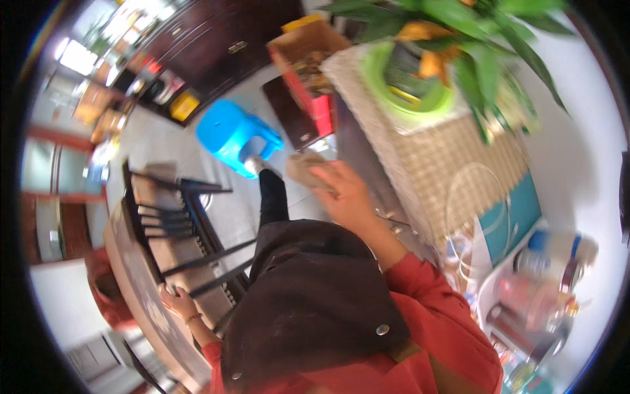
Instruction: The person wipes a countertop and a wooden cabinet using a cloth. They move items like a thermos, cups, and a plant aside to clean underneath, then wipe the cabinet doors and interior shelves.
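A folded brown cloth (306, 170) is in my right hand (347, 197), held over the grey floor beside a dark wooden cabinet (366, 152). My left hand (180, 301), with a bracelet at the wrist, is at the dark rail of a wooden seat (147, 246) with beige cushions (162, 251). Blur hides whether its fingers grip the rail. A blue plastic stool (224, 125) stands on the floor ahead, with my foot (254, 165) close by it.
A cardboard box (315, 44) with brown contents is ahead on the right. The cabinet top carries a woven cover (433, 162), a green basin (371, 74), a leafy plant (485, 64) and a white cable (448, 197). A bin of bottles (487, 290) sits at the right.
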Available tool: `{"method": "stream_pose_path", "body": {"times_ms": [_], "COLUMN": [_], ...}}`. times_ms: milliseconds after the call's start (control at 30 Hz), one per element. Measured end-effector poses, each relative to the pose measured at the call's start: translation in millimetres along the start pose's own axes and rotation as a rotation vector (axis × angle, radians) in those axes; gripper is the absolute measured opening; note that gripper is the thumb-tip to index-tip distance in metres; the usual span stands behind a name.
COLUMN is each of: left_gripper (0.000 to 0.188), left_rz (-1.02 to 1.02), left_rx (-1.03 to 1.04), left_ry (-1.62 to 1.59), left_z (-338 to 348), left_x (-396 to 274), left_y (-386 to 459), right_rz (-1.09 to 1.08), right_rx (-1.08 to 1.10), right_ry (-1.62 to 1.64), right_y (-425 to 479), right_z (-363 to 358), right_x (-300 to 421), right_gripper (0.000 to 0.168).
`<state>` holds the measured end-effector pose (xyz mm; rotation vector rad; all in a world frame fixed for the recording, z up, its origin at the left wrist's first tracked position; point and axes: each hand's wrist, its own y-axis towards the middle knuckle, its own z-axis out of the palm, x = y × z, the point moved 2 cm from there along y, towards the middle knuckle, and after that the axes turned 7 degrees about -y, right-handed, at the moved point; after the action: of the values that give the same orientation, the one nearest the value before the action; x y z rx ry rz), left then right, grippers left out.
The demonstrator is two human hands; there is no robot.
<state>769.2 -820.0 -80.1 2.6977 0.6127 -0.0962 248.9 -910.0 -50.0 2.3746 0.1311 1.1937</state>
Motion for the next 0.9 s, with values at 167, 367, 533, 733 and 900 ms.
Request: {"method": "stream_pose_path", "body": {"times_ms": [167, 367, 533, 733, 900], "left_gripper": [0.037, 0.025, 0.023, 0.019, 0.012], "left_rz": [0.585, 1.430, 2.081, 2.572, 2.840], "left_rx": [0.112, 0.600, 0.945, 0.944, 0.847], "left_ry": [-0.524, -1.058, -1.155, -1.288, -1.066], "left_z": [22, -52, -87, -98, -101], "left_x": [-215, -492, -603, -655, -652], "left_y": [47, -20, -103, -202, -249], "right_rz": [0.050, 0.166, 0.316, 0.524, 0.776], "right_rx": [-0.032, -0.071, -0.259, -0.334, -0.498], "right_ry": [0.077, 0.061, -0.075, -0.266, -0.413], "right_y": [-8, -49, -80, -104, -136], "right_z": [-22, -47, -58, -70, -79], "right_x": [2, -4, -7, 10, 39], "right_gripper": [0.037, 0.042, 0.038, 0.038, 0.041]}}
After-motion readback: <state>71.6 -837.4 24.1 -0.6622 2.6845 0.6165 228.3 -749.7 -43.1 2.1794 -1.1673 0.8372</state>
